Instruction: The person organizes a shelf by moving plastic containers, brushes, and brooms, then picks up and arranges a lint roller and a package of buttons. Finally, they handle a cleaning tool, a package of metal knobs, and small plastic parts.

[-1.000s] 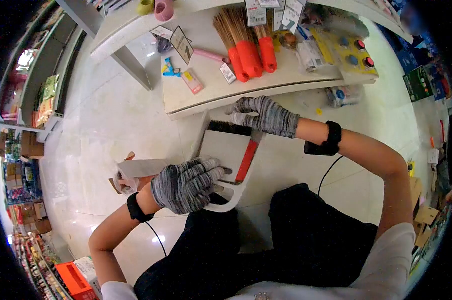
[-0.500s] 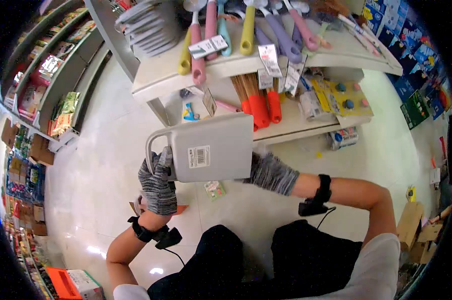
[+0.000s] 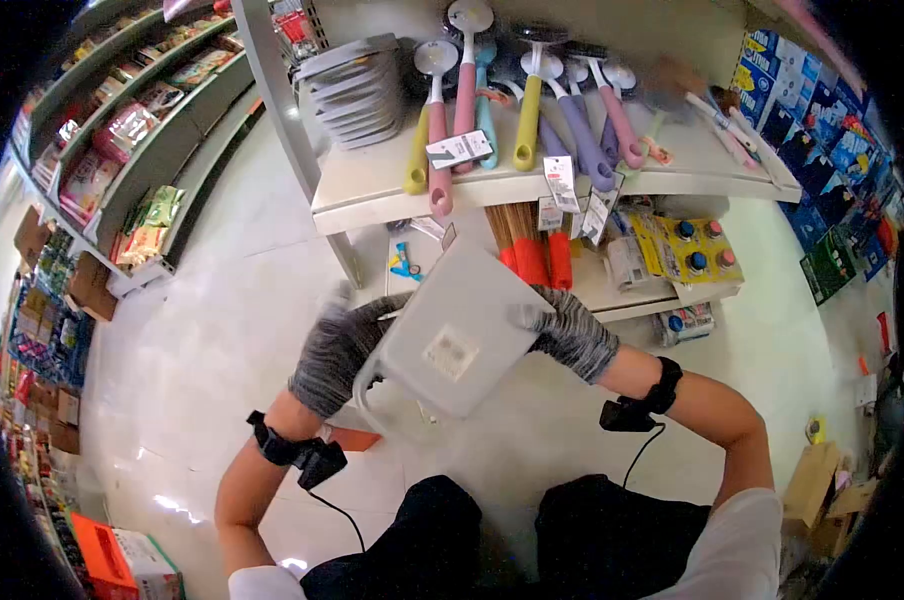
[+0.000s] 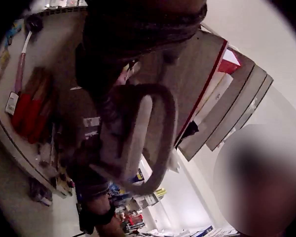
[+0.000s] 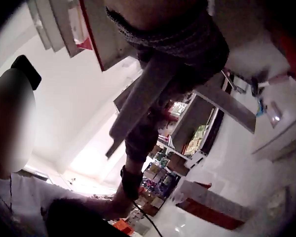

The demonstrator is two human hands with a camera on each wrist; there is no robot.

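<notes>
A light grey dustpan (image 3: pixel 462 345) is held up in front of the body. Its underside, with a white label, faces the head camera, and its handle loop points down to the left. My gloved right hand (image 3: pixel 577 335) grips the pan's right edge, with the thumb on the underside. Beside the handle, my gloved left hand (image 3: pixel 337 345) is at the pan's left edge. Its fingers pass behind the pan and are hidden, so I cannot tell how they hold it. In the left wrist view the handle loop (image 4: pixel 170 133) shows close up.
A shelf (image 3: pixel 372 200) ahead carries stacked grey dustpans (image 3: pixel 352 95) and several utensils with coloured handles (image 3: pixel 527 125). Below it, red-handled brushes (image 3: pixel 532 262) lie on a lower shelf. An orange box (image 3: pixel 355 439) sits on the floor under the left hand.
The dustpan has been lifted from low before the knees and turned so its underside shows, then tilted with its handle downward. The left hand has moved from the pan's front face to behind it.
</notes>
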